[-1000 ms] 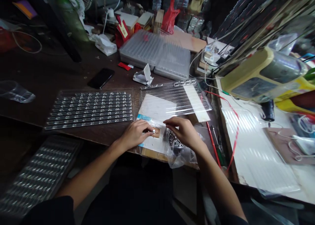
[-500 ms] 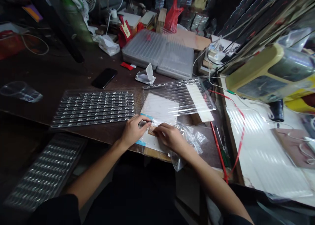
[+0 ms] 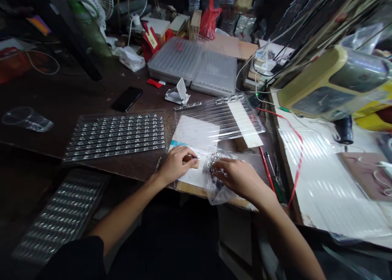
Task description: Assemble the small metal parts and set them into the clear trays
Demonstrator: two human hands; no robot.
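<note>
My left hand (image 3: pixel 179 164) is closed in a pinch at a small wooden block (image 3: pixel 194 165) on the white sheet (image 3: pixel 199 129). A tiny dark and shiny piece shows at its fingertips, too small to name. My right hand (image 3: pixel 237 174) reaches into a clear plastic bag (image 3: pixel 218 196), fingers curled on small shiny metal parts (image 3: pixel 215 161). Left of the hands lies a clear ribbed tray (image 3: pixel 118 135) filled with rows of dark strips bearing shiny pieces. Behind the hands, another ribbed tray (image 3: pixel 211 116) holds a few such pieces along its far edge.
A phone (image 3: pixel 127 98), a small white open case (image 3: pixel 178 93) and stacked clear trays (image 3: pixel 192 63) lie farther back. A clear cup (image 3: pixel 27 118) lies at the left. Red cord (image 3: pixel 297 174) and a yellowish machine (image 3: pixel 324 84) are at the right. Another filled tray (image 3: pixel 61 214) sits lower left.
My right hand has moved right, from the wooden block to the metal parts in the bag. My left hand has shifted right, closer over the block. The view has turned slightly.
</note>
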